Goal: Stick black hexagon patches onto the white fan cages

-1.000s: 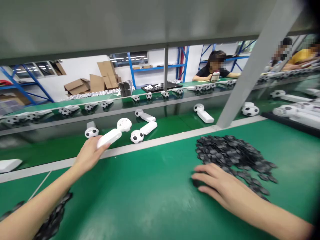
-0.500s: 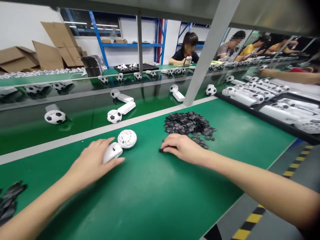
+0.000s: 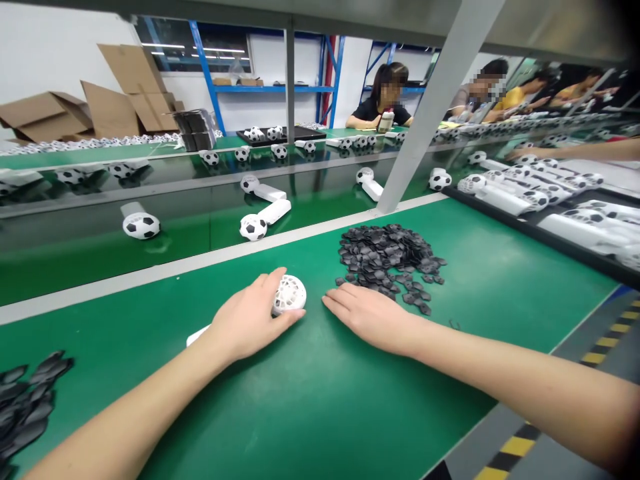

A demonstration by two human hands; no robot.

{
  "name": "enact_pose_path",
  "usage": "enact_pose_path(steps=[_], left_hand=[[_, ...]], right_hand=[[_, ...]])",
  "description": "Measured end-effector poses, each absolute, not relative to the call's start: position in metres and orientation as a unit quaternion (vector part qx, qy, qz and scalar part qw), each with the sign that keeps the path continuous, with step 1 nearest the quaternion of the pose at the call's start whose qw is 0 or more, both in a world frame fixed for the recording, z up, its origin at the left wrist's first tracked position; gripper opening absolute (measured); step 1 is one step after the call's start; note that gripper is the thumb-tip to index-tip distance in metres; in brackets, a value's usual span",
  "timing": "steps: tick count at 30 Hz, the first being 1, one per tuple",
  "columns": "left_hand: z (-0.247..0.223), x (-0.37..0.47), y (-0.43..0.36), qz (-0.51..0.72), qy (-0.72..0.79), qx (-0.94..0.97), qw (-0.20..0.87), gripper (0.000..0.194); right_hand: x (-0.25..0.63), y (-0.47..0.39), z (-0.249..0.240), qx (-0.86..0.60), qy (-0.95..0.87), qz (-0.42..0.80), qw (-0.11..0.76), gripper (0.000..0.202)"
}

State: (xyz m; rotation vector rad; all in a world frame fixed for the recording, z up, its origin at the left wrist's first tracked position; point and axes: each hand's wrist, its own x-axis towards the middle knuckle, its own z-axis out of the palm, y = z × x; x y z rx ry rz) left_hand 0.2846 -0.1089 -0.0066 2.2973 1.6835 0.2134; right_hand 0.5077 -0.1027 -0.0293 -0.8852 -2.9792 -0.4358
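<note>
My left hand (image 3: 255, 313) grips the round head of a white fan (image 3: 291, 294), thumb and fingers on either side of it. The fan's white handle sticks out behind the wrist and lies on the green table (image 3: 280, 413). Just right of it, my right hand (image 3: 367, 315) rests palm down with its fingers pressed together. Whatever those fingers hold, if anything, is hidden. A heap of small black pieces (image 3: 385, 252) lies right beyond the right hand. More black pieces (image 3: 30, 407) are at the far left edge.
Fans with football-patterned heads (image 3: 254, 227) lie on the belt (image 3: 200, 243) beyond the table. At the right stands a black tray (image 3: 545, 235) full of fans. A slanted grey post (image 3: 435, 113) rises behind the heap. People (image 3: 384, 100) sit across the line.
My left hand has moved right and now closes round the fan's head instead of its handle. The dark piece at my right fingertips no longer shows. The view has shifted slightly.
</note>
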Motion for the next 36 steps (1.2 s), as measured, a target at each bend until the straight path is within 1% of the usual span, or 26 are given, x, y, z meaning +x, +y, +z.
enact_pose_path(steps=[3, 5, 9, 12, 15, 18, 23, 27, 29, 31, 34, 36], left_hand=[[-0.010, 0.280, -0.105, 0.106, 0.584, 0.789, 0.161, 0.076], [-0.012, 0.276, -0.103, 0.130, 0.569, 0.793, 0.175, 0.076], [-0.010, 0.272, -0.104, 0.174, 0.561, 0.781, 0.210, 0.070], [-0.008, 0.275, -0.108, 0.184, 0.576, 0.761, 0.233, 0.065], [-0.008, 0.278, -0.111, 0.183, 0.573, 0.764, 0.233, 0.063], [-0.008, 0.280, -0.114, 0.178, 0.574, 0.769, 0.219, 0.063], [-0.009, 0.281, -0.115, 0.172, 0.574, 0.774, 0.204, 0.070], [-0.010, 0.282, -0.114, 0.180, 0.568, 0.777, 0.203, 0.069], [-0.009, 0.282, -0.114, 0.178, 0.570, 0.777, 0.197, 0.066], [-0.008, 0.282, -0.114, 0.176, 0.571, 0.778, 0.194, 0.063], [-0.006, 0.282, -0.115, 0.175, 0.569, 0.778, 0.201, 0.063], [-0.005, 0.281, -0.115, 0.175, 0.565, 0.780, 0.205, 0.063]], right_hand=[[0.514, -0.095, -0.030, -0.274, -0.955, -0.105, 0.025, 0.026], [0.515, -0.090, -0.032, -0.294, -0.952, -0.067, 0.058, 0.025], [0.508, -0.090, -0.028, -0.375, -0.911, 0.079, 0.154, 0.017], [0.498, -0.098, -0.019, -0.385, -0.882, 0.164, 0.217, 0.011], [0.489, -0.104, -0.014, -0.339, -0.891, 0.161, 0.254, 0.009], [0.483, -0.103, -0.015, -0.283, -0.918, 0.109, 0.255, 0.011], [0.472, -0.101, -0.016, -0.215, -0.939, 0.036, 0.268, 0.022], [0.463, -0.103, -0.013, -0.202, -0.941, -0.009, 0.270, 0.024], [0.462, -0.102, -0.013, -0.226, -0.933, 0.009, 0.281, 0.020], [0.463, -0.099, -0.015, -0.258, -0.914, 0.064, 0.305, 0.016], [0.466, -0.095, -0.021, -0.311, -0.879, 0.157, 0.325, 0.033], [0.468, -0.094, -0.025, -0.345, -0.860, 0.210, 0.313, 0.041]])
